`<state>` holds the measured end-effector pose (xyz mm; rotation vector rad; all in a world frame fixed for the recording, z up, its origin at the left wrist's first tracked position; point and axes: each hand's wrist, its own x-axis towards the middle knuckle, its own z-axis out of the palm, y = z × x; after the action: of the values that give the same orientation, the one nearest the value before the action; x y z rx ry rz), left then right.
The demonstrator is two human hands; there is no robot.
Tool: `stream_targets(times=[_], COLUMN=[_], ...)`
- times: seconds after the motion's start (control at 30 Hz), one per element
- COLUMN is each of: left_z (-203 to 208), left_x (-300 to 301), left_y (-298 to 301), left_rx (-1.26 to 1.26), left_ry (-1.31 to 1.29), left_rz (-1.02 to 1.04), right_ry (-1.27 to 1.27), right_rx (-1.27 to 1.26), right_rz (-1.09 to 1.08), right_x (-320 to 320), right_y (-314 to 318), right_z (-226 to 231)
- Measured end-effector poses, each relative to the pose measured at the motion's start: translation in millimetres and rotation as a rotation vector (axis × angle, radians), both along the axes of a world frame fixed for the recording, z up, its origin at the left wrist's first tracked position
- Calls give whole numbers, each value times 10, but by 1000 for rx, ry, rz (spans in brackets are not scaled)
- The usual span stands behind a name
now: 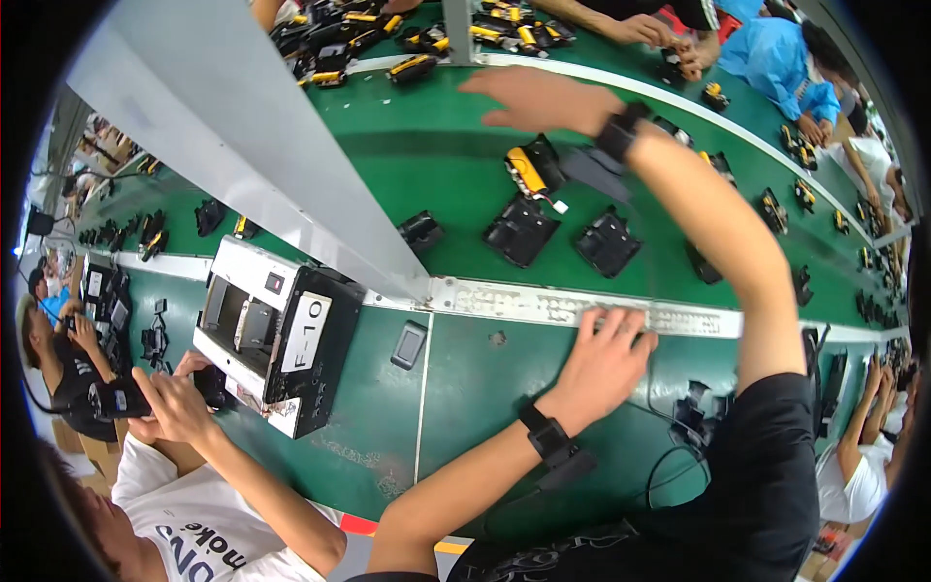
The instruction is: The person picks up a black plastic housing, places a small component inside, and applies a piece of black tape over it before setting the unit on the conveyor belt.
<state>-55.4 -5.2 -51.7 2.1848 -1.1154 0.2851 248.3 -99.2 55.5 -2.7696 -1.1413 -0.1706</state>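
My right hand (539, 98) reaches over the green conveyor belt (407, 175) with fingers stretched out, slightly blurred and holding nothing. Below it lies a black plastic housing with a yellow part (529, 171) and a small white connector on a wire. Two more black housings (522, 231) (608, 242) rest on the belt nearer to me. My left hand (608, 357) lies with spread, slightly bent fingers at the pale metal rail (524, 300) between belt and worktable, and no object shows in it. Both wrists wear black bands (549, 435) (618, 134).
A grey post (291, 145) stands at the rail. On the worktable are a white-and-black machine (281, 335), a small dark rectangular device (409, 344) and black cables (679, 451). A co-worker in white (223, 524) handles a black part at left. Several yellow-and-black parts (330, 44) lie farther back.
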Motion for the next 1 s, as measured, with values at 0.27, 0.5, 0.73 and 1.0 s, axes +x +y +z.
stream_targets(times=[0.27,0.5,0.73,1.0], left_z=[166,280,238,290], left_x=[322,737,800,391], left_y=[70,-98,-210,73], left_rx=[-259,-145,133,-47], left_ry=[38,-109,-170,-135], left_rz=[47,311,355,110], right_ry=[294,347,317,389], right_rx=[-49,116,218,159], right_rz=[-388,-650,-674,-875], right_x=[-3247,-4846,-4863,-4947], right_y=[-1959,-1800,-1788,-1746], right_z=[735,208,-136,-89])
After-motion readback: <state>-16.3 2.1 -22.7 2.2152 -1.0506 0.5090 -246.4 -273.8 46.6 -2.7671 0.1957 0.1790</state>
